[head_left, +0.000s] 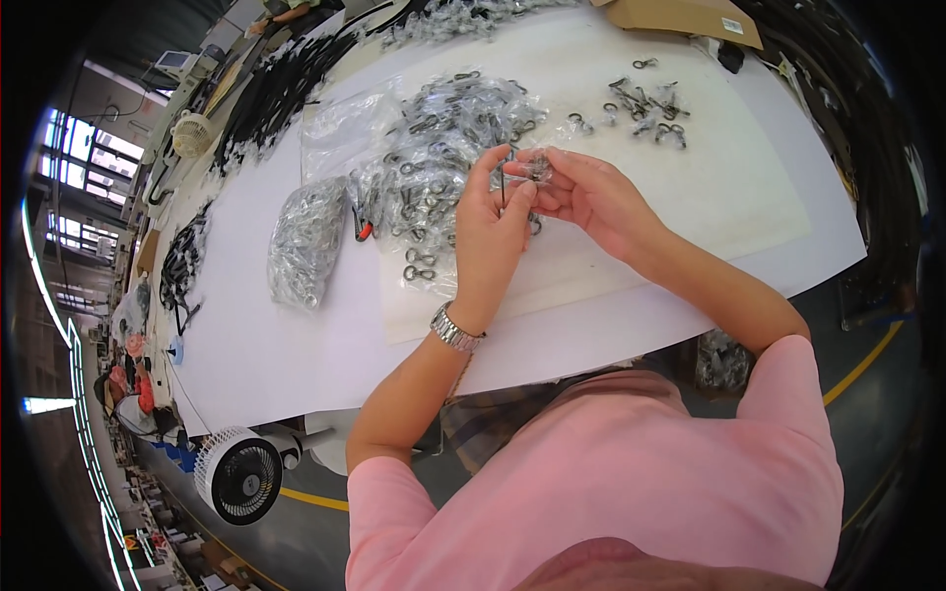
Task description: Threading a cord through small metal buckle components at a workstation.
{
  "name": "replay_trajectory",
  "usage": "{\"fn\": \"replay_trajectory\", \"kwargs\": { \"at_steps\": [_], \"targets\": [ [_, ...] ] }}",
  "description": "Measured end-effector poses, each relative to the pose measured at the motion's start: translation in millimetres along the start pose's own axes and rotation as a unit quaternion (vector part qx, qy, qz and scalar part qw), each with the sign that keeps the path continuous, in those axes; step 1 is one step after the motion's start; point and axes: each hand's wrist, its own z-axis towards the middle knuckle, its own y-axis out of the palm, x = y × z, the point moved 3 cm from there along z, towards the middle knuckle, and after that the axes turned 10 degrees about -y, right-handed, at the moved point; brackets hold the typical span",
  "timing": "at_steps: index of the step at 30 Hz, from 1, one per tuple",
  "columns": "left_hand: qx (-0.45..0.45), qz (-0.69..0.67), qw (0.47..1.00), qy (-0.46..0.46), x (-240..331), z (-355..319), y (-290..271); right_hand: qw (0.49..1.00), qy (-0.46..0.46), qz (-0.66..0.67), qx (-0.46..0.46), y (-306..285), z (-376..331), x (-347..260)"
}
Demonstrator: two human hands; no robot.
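Observation:
Both my hands meet over the white table, working on a small dark metal clasp (537,169) in crinkled clear plastic. My left hand (488,227), below a silver watch, has its thumb and fingers closed at the plastic. From the other side, my right hand (606,202) pinches the same piece; its fingertips are partly hidden. Just beyond my left hand spreads a large pile of plastic-wrapped metal clasps (434,133). A pair of bare-looking clasps (420,264) lies left of my left wrist. Farther right is a smaller scattered group of clasps (645,103).
A bulging clear plastic bag (307,241) lies left of the pile, near a red-and-black tool (364,232). Black straps (281,89) lie at the far left. A cardboard box (680,20) stands at the back right. A fan (241,476) is at the table's near-left edge.

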Motion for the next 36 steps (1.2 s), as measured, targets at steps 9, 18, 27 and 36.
{"fn": "replay_trajectory", "kwargs": {
  "at_steps": [9,18,27,36],
  "targets": [
    [-0.025,-0.029,0.999,-0.011,6,-2,-1,0.999,0.017,-0.01,-0.041,2,0,8],
    [-0.108,-0.043,0.992,-0.057,12,16,-37,0.998,0.04,-0.044,-0.018,6,0,-6],
    [-0.138,-0.044,0.985,-0.09,5,14,-29,0.965,0.222,0.041,-0.137,-6,2,0],
    [-0.074,-0.019,0.995,-0.058,-1,11,-20,0.701,-0.197,-0.666,-0.162,15,-9,-16]
  ]
}}
